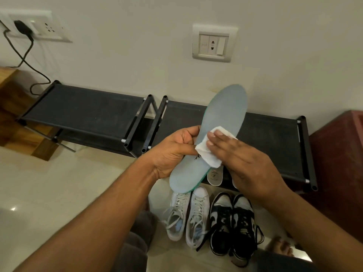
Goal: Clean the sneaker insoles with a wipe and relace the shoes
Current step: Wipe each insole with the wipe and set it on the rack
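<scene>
My left hand [172, 152] grips a pale blue-grey insole [225, 112] by its edge near the middle and holds it up, toe end pointing away. A folded white wipe [206, 150] lies on the insole's top face, and my right hand [243, 158] presses it down with straight fingers. On the floor below stand a pair of white sneakers [188, 213] with grey laces and a pair of black-and-white sneakers [233, 222] with black laces. Another insole [215, 176] shows partly under my hands.
Two low black shoe racks [88, 108] stand side by side against the white wall. A dark red cabinet [341, 165] is at the right, wooden furniture [11, 107] at the left. A black cable [25, 55] hangs from a wall socket. My bare foot [280, 246] is bottom right.
</scene>
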### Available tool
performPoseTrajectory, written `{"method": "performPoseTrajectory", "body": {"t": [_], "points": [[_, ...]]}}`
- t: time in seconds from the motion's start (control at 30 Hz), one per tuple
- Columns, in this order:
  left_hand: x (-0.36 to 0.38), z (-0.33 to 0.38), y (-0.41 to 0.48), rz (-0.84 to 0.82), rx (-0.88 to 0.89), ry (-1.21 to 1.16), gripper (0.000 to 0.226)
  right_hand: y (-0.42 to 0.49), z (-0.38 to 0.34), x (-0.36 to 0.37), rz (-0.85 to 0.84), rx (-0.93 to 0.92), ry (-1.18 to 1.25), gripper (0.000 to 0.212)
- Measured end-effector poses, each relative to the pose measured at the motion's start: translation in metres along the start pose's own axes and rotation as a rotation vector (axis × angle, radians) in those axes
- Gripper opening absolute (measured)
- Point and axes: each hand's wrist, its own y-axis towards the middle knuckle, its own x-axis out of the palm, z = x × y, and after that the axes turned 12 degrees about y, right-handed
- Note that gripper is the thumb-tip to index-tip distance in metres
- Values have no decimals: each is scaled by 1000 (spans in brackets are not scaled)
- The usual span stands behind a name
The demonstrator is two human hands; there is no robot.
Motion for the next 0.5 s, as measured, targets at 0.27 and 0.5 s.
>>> {"method": "performPoseTrajectory", "body": {"t": [0.27,0.5], "points": [[4,2,0,-12,-11,4,48,-1,9,-4,-11,85,24,57],[5,-1,0,-2,-29,32,52,2,6,2,-13,115,49,48]]}}
